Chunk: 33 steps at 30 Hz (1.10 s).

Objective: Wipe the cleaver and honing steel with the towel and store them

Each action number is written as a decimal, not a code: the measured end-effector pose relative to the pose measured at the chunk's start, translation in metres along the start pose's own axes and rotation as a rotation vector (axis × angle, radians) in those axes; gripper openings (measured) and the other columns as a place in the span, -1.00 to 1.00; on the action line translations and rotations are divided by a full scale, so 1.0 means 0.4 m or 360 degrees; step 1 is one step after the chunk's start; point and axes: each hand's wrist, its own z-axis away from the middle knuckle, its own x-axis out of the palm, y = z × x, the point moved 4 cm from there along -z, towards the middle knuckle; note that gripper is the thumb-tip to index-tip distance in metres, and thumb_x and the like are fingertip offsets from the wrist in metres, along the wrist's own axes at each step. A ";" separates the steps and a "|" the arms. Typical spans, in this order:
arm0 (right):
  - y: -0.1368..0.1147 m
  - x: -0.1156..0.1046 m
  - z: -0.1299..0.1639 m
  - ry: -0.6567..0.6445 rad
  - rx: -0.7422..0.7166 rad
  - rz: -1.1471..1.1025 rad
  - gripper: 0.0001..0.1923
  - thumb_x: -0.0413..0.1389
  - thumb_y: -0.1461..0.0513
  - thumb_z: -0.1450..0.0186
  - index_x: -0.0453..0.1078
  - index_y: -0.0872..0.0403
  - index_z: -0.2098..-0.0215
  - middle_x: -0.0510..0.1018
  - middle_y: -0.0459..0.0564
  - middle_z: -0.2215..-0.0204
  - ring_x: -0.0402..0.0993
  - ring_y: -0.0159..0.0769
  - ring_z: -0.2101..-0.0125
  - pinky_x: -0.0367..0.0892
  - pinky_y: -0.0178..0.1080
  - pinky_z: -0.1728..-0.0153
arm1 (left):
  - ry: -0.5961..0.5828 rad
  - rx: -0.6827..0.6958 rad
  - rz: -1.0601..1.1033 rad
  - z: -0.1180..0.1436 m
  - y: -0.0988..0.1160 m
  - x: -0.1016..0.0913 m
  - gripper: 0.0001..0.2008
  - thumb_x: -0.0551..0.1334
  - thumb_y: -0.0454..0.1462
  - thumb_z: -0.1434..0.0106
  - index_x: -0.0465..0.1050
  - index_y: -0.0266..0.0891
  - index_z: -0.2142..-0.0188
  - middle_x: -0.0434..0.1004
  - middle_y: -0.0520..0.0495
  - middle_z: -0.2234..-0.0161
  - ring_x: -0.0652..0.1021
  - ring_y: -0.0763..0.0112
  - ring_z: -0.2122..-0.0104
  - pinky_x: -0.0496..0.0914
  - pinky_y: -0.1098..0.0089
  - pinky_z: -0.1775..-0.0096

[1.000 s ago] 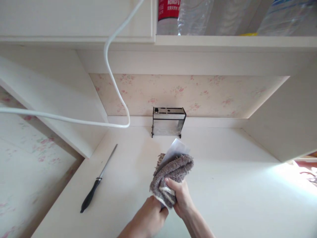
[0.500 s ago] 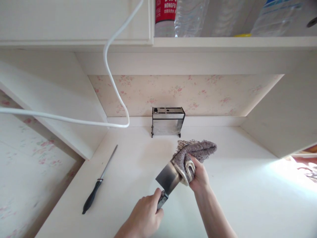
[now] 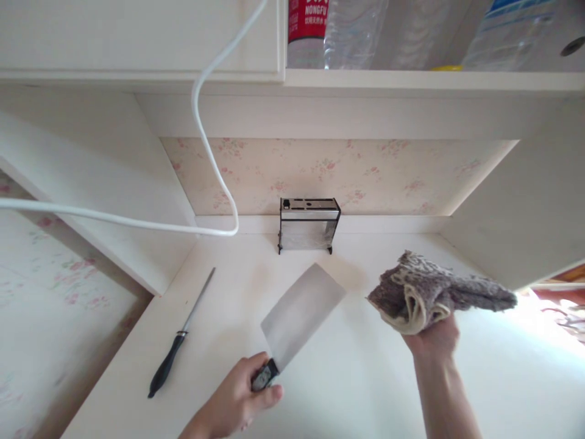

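My left hand (image 3: 237, 399) grips the dark handle of a cleaver (image 3: 299, 317), whose broad steel blade points up and away over the white counter (image 3: 365, 378). My right hand (image 3: 432, 341) holds a bunched grey and cream cloth (image 3: 434, 292) off to the right, apart from the blade. A metal knife block (image 3: 309, 224) stands at the back against the wall, beyond the blade tip.
A black-handled sharpening steel (image 3: 180, 338) lies on the counter at left. A white cable (image 3: 201, 152) hangs down from above and loops left. Plastic bottles (image 3: 347, 30) stand on the shelf overhead. White side panels close in the counter on both sides.
My right hand drew the cloth off the blade and carried it to the right. The cleaver blade is now bare and my left hand has shifted slightly left.
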 end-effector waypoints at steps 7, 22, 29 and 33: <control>0.218 0.021 0.186 -0.0416 0.0614 0.0179 -0.77 0.31 0.03 0.03 0.51 0.00 0.53 0.60 -0.04 0.59 0.59 -0.05 0.37 0.43 0.05 0.13 | -0.1018 0.0306 0.1669 -0.035 0.004 0.092 -0.66 0.32 -0.10 -0.14 0.16 -0.16 0.42 0.09 0.26 0.78 0.07 0.67 0.88 0.09 0.66 0.82; 0.306 0.232 0.324 -0.0560 0.0558 0.0804 -0.56 0.36 0.32 0.01 0.44 0.19 0.15 0.61 0.12 0.27 0.53 -0.11 0.28 0.45 -0.10 0.23 | 0.0244 0.0232 0.1100 -0.120 -0.024 0.125 -0.52 0.20 0.12 -0.15 0.31 -0.29 0.44 0.26 0.11 0.69 0.25 0.62 0.73 0.18 0.56 0.64; 0.289 0.211 0.308 -0.0408 0.0639 0.0784 -0.55 0.36 0.31 0.02 0.42 0.19 0.15 0.61 0.12 0.27 0.56 -0.10 0.30 0.47 -0.13 0.29 | 0.0147 -0.0003 0.0868 -0.098 0.011 0.095 -0.56 0.08 0.14 -0.24 0.21 -0.20 0.39 0.09 0.23 0.70 0.06 0.67 0.81 0.04 0.57 0.75; 0.258 0.206 0.261 -0.0229 0.0584 0.0716 -0.52 0.37 0.31 0.04 0.43 0.15 0.14 0.63 0.07 0.32 0.58 -0.13 0.37 0.49 -0.17 0.36 | -0.0053 -0.0196 0.0776 -0.074 0.028 0.085 -0.54 0.05 0.17 -0.24 0.21 -0.19 0.37 0.07 0.23 0.67 0.02 0.69 0.78 0.01 0.58 0.75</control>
